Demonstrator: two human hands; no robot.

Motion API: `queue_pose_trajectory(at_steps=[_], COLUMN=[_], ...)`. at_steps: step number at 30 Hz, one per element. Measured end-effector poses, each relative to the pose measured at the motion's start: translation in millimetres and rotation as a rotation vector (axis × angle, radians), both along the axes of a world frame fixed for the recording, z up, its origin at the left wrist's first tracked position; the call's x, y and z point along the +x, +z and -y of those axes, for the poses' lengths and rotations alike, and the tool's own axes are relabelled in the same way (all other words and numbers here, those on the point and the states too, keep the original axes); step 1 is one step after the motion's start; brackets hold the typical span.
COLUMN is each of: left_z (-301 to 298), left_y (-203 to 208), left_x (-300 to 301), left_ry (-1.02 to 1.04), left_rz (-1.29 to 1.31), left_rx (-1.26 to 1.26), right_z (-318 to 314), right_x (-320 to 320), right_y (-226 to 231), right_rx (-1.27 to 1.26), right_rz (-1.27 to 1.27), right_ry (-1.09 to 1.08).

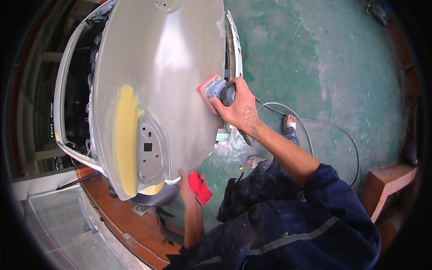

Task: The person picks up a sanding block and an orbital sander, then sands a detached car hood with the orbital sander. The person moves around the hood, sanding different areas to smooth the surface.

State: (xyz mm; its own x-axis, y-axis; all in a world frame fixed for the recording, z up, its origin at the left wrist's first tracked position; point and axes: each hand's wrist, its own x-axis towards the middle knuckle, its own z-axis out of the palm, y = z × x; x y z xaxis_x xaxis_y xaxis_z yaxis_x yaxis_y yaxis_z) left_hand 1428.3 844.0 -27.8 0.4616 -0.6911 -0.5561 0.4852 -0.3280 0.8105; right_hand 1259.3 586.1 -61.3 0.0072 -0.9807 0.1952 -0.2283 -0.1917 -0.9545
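Observation:
A large grey car body panel [180, 85] stretches across the left and middle of the head view, with a long patch of yellow filler [126, 135] on its surface. At the panel's right edge, my right hand [237, 106] is closed around the dark round top of a power sander [219, 90]. The sander's square red-edged pad lies against the panel. Lower down, by the panel's near edge, my left hand [186, 189] holds a folded red sheet [200, 188], which looks like abrasive paper. My left thumb is at the panel's edge; some of its fingers are hidden.
A grey hose [302, 120] trails over the green floor [288, 49] to the right. An orange-brown block-like stand [387, 182] is at the lower right. The white car frame [67, 67] borders the panel on the left. Plastic sheeting [63, 225] hangs at the lower left.

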Motion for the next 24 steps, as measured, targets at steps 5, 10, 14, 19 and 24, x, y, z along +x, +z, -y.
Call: queue_pose_trajectory(at_steps=[5,10,14,19,24], left_z=[0.2,-7.7,-5.9,-2.1,0.6], left_y=[0.0,-5.6,-0.9,1.7,11.7], left_x=[2.6,7.9,6.0,4.6,2.0], left_ry=[0.008,0.031,0.006,-0.029,-0.015], left_rz=[0.000,0.036,0.010,-0.023,-0.043], left_rx=[0.002,0.005,0.000,-0.002,-0.022], right_z=[-95.2,-158.5,-142.0,-81.1,-112.3], right_x=[8.2,1.7,1.9,4.6,14.0], right_y=[4.3,-29.0,-23.0,14.7,17.6], right_rx=[-0.024,-0.350,-0.321,-0.152,-0.298], right_rz=[-0.045,-0.153,-0.150,-0.137,-0.159], right_ry=[0.267,0.482,0.421,0.257,0.383])
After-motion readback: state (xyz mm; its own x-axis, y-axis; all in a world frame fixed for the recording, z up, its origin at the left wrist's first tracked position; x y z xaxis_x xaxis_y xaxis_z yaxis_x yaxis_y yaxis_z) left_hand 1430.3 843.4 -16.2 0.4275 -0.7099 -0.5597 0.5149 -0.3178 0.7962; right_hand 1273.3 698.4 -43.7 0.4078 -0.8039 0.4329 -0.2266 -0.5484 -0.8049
